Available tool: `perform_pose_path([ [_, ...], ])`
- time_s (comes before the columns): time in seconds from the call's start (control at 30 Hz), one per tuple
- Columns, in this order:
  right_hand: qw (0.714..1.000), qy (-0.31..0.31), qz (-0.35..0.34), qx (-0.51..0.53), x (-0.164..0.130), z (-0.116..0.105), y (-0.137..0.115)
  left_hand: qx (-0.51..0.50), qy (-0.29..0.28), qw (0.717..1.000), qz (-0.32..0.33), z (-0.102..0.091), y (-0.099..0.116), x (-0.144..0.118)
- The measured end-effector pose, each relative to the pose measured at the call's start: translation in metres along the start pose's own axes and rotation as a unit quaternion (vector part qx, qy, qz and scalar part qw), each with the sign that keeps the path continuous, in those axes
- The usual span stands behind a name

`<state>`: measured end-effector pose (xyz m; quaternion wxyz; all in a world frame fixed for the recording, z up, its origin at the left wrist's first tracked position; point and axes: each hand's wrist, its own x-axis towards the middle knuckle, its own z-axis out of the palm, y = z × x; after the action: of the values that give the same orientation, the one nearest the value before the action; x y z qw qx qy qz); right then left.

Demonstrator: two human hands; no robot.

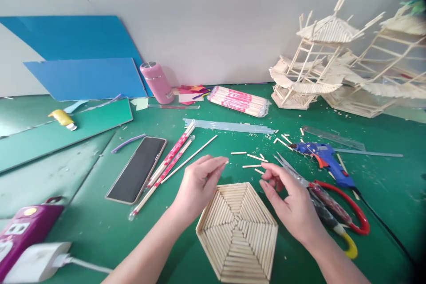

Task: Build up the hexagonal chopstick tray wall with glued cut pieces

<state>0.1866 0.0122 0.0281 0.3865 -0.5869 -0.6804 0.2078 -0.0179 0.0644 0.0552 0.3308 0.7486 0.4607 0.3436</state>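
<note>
Evidently mid-assembly, both hands — left (pixel 199 182) pinched empty, right (pixel 289 204) loosely curled, empty — hovered just above the hexagon panel (pixel 238 230); next called for picking a cut stick (pixel 253 166) just beyond the fingertips.

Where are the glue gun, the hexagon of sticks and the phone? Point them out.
glue gun (pixel 324 159): head view, on its blue body.
hexagon of sticks (pixel 237 230): head view, near its centre.
phone (pixel 138 168): head view, on its dark screen.
</note>
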Motion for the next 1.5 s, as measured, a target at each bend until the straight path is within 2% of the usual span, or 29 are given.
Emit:
perform_pose_path([
  [0.23,0.999,-0.048,-0.022,0.003,0.003,0.002,0.000,0.104,-0.082,0.989,0.063,0.020,0.002,-0.004],
  [0.43,0.991,-0.103,-0.085,-0.027,0.011,0.007,-0.007,0.122,-0.120,0.980,0.100,0.027,0.005,-0.006],
  [0.7,0.981,-0.089,-0.165,-0.050,0.023,0.010,-0.014,0.109,-0.120,0.983,0.082,0.020,0.010,-0.005],
  [0.77,0.978,-0.080,-0.184,-0.053,0.027,0.009,-0.015,0.109,-0.103,0.986,0.077,0.016,0.008,-0.007],
  [0.83,0.982,-0.076,-0.166,-0.038,0.030,0.007,-0.013,0.133,-0.058,0.988,0.061,0.011,0.003,-0.011],
  [0.9,0.989,-0.085,-0.118,-0.014,0.031,0.005,-0.007,0.184,-0.012,0.982,0.028,0.007,-0.004,-0.017],
  [0.93,0.991,-0.094,-0.092,-0.004,0.031,0.005,-0.004,0.210,-0.007,0.978,0.012,0.006,-0.008,-0.020],
  [1.0,0.991,-0.120,-0.061,0.011,0.030,0.007,0.003,0.249,-0.027,0.968,-0.007,0.005,-0.014,-0.027],
  [1.13,0.986,-0.150,-0.069,0.002,0.026,0.013,0.011,0.272,-0.060,0.960,-0.026,0.009,-0.020,-0.033],
  [1.5,0.975,-0.204,-0.080,-0.045,0.019,0.021,0.012,0.191,-0.049,0.980,-0.031,0.014,-0.031,-0.031],
])
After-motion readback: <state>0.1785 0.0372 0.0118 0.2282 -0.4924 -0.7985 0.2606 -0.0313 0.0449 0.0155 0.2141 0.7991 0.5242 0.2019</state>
